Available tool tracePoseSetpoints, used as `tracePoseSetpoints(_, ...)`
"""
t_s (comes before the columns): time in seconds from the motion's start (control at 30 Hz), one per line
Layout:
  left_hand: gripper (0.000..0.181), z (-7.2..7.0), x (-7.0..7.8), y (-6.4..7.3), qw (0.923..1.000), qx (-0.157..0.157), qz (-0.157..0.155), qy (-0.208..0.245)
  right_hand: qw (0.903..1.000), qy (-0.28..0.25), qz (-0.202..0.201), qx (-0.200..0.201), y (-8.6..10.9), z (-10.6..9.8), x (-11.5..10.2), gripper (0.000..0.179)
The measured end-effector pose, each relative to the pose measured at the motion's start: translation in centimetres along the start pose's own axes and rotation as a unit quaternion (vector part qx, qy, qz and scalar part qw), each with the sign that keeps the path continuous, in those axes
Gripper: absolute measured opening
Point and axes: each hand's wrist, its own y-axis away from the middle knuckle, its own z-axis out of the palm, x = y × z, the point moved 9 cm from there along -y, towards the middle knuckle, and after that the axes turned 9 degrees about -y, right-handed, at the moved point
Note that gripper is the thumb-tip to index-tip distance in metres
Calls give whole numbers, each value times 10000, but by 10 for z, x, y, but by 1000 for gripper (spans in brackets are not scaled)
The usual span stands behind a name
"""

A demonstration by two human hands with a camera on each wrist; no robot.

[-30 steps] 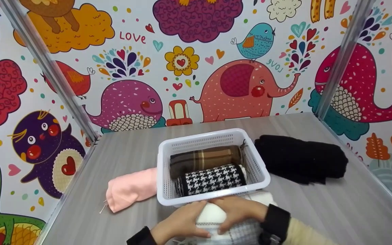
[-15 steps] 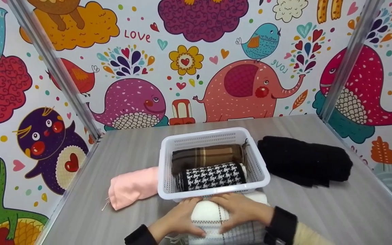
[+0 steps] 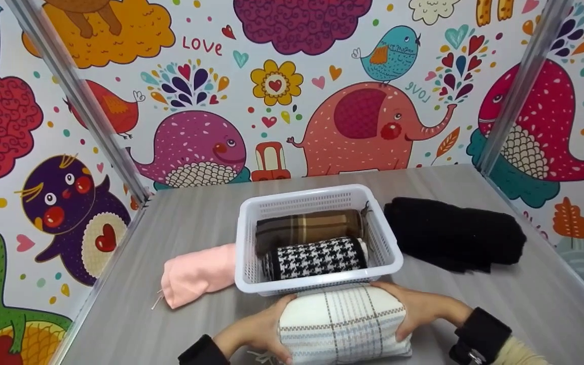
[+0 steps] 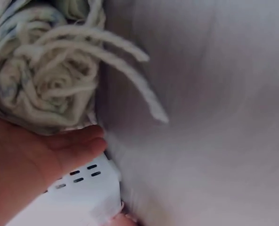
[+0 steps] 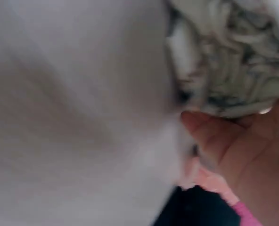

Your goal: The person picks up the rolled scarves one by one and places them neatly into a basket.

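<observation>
A rolled white plaid scarf (image 3: 342, 324) lies in front of the basket at the near edge of the head view. My left hand (image 3: 266, 327) grips its left end, thumb on the near side and fingers behind. At the right end, my right hand (image 3: 424, 306) holds it the same way. In the left wrist view the scarf's spiral end (image 4: 54, 84) shows with loose fringe strands, and fingers (image 4: 78, 153) lie along its far side. The right wrist view is blurred; the other folded end (image 5: 243, 61) rests against my fingers (image 5: 215, 132).
A white perforated basket (image 3: 396, 261) holds a brown plaid roll (image 3: 312, 228) and a black-and-white houndstooth roll (image 3: 320, 258). To its left lies a pink rolled cloth (image 3: 198, 276), to its right a black rolled cloth (image 3: 454, 233). Cartoon-printed walls enclose the grey table (image 3: 180, 218).
My right hand has slid rightward from the scarf's middle to its right end, uncovering the plaid top. The left hand has stayed near the left end, shifting slightly left.
</observation>
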Motion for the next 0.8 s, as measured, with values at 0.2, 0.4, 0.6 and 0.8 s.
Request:
tracePoseSetpoints(0.2,109,-3,-2,1,9969,673,-90,-404,9990,134,-261,340,-2,-3,4,101)
tracePoseSetpoints(0.4,98,-8,-8,1,9944,987,-367,-110,9981,278,-301,464,-6,-5,5,94)
tracePoseSetpoints(0.6,96,-13,-2,2,9917,1224,-356,-154,9970,218,-452,588,-4,-9,-1,91)
tracePoseSetpoints(0.8,93,-21,12,18,9865,1585,-309,-288,9933,258,-900,672,0,-11,-26,88)
